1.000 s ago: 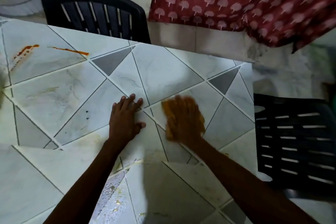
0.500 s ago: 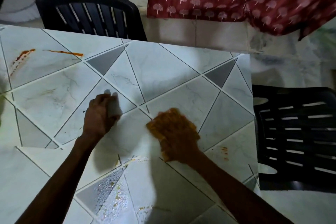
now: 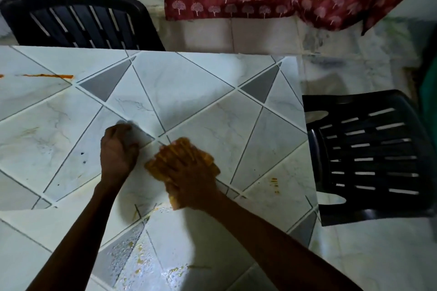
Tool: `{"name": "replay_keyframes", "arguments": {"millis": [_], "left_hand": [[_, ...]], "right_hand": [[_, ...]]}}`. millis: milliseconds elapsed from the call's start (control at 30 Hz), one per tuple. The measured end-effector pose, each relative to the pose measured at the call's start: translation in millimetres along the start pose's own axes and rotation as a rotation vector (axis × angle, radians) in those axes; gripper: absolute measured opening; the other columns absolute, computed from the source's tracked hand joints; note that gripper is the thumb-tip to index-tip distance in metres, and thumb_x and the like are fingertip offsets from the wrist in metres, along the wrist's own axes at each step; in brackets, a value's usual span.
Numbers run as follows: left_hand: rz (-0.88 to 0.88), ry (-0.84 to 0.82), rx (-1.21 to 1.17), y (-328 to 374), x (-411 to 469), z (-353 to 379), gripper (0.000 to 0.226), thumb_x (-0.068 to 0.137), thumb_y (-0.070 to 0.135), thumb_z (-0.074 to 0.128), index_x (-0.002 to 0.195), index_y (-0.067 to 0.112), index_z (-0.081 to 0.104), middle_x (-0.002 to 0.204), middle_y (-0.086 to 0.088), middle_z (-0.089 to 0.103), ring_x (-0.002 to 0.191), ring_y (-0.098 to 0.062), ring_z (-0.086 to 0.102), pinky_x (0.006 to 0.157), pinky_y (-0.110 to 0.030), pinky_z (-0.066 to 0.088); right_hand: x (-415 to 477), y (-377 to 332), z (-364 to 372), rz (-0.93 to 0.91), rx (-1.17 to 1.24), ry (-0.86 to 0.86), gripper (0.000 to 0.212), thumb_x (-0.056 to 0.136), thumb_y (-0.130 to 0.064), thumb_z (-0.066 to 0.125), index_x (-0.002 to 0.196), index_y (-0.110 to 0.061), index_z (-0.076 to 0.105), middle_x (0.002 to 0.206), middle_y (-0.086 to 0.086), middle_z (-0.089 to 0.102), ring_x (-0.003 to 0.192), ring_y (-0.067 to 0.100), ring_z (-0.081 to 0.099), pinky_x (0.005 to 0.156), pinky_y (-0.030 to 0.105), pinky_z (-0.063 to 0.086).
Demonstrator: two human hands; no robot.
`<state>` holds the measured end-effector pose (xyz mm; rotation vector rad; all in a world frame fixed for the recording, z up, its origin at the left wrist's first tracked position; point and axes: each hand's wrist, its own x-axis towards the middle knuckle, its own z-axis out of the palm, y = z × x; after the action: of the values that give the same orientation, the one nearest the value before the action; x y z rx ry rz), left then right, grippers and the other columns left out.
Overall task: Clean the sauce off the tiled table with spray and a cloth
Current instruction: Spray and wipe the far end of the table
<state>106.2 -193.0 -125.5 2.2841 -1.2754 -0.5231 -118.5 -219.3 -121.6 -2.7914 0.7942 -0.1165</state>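
Head view: looking down on a white marble-look tiled tabletop with grey triangle insets (image 3: 189, 82), with two bare forearms reaching in from the near edge.
Left hand: the left hand (image 3: 118, 151) rests on the tiles near the middle of the tabletop. Its fingers are curled under in a loose fist, and nothing shows in its grasp.
Right hand: the right hand (image 3: 191, 179), blurred, lies just beside the left hand. Its fingers look stretched flat, pressing down on the cloth.
Cloth: a crumpled orange-yellow cleaning cloth (image 3: 153, 169) lies under the right hand near the middle of the tabletop, its edges showing around the fingers.
Sauce: a thin orange sauce streak (image 3: 47, 75) runs along the far left of the tabletop. Small orange-red sauce spots (image 3: 274, 184) sit near the right edge. Yellowish sauce bits among wet droplets (image 3: 139, 260) lie by the near edge.
Chairs: one black slatted plastic chair (image 3: 82, 19) stands beyond the far edge, and a second black slatted chair (image 3: 369, 153) stands at the right edge.
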Motion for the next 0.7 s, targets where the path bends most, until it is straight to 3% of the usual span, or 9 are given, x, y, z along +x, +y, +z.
{"name": "replay_keyframes", "arguments": {"millis": [67,133,233,300,500,600,700], "left_hand": [[0.033,-0.033,0.007,18,5,14,0.058,0.077,0.036,0.054,0.126,0.005,0.06,0.128,-0.022,0.057,0.114,-0.043,0.054,0.097,-0.046,0.045],[0.124,-0.083,0.032,44,4,33,0.059,0.078,0.041,0.058,0.127,0.008,0.06,0.134,-0.017,0.055,0.119,-0.039,0.053,0.098,-0.046,0.045],[0.259,-0.143,0.045,87,-4,62,0.062,0.082,0.048,0.057,0.132,0.012,0.057,0.14,-0.012,0.052,0.129,-0.032,0.047,0.106,-0.043,0.041],[0.333,-0.188,0.053,111,-12,81,0.066,0.083,0.054,0.055,0.135,0.013,0.054,0.144,-0.011,0.049,0.132,-0.031,0.044,0.107,-0.044,0.04],[0.407,-0.337,0.162,177,-22,133,0.084,0.079,0.069,0.05,0.149,0.025,0.038,0.159,-0.006,0.03,0.146,-0.034,0.026,0.114,-0.057,0.027],[0.374,-0.347,0.235,195,-25,152,0.09,0.074,0.071,0.054,0.153,0.034,0.03,0.163,-0.003,0.019,0.15,-0.036,0.011,0.114,-0.064,0.012],[0.358,-0.314,0.272,194,-27,157,0.092,0.072,0.076,0.047,0.153,0.037,0.027,0.164,-0.001,0.016,0.15,-0.036,0.008,0.114,-0.065,0.011]], "right_hand": [[-28,36,-7,0.038,0.018,0.035,0.069,0.086,-0.037,0.059,0.152,-0.032,0.042,0.159,0.006,0.041,0.154,0.027,0.017,0.125,0.058,0.012],[-52,93,-15,0.259,0.021,0.094,0.069,0.087,-0.034,0.057,0.153,-0.029,0.041,0.159,0.007,0.041,0.154,0.028,0.022,0.124,0.058,0.017],[-90,182,-28,0.663,-0.011,0.016,0.066,0.098,-0.043,0.038,0.161,-0.025,0.026,0.169,0.006,0.02,0.156,0.034,0.013,0.125,0.056,0.013],[-123,201,-30,0.807,-0.044,0.005,0.065,0.102,-0.046,0.029,0.162,-0.024,0.019,0.171,0.004,0.012,0.157,0.033,0.008,0.124,0.056,0.014],[-212,150,-20,0.791,-0.106,-0.061,0.066,0.101,-0.047,0.028,0.163,-0.028,0.015,0.171,0.005,0.009,0.157,0.034,0.008,0.122,0.056,0.021],[-207,169,-25,0.706,-0.104,-0.062,0.067,0.102,-0.047,0.029,0.163,-0.03,0.008,0.171,0.007,0.006,0.157,0.037,0.008,0.122,0.058,0.019],[-153,219,-30,0.76,-0.114,0.029,0.063,0.105,-0.047,0.023,0.163,-0.028,0.006,0.171,0.009,0.003,0.157,0.038,0.005,0.123,0.057,0.014]]}}
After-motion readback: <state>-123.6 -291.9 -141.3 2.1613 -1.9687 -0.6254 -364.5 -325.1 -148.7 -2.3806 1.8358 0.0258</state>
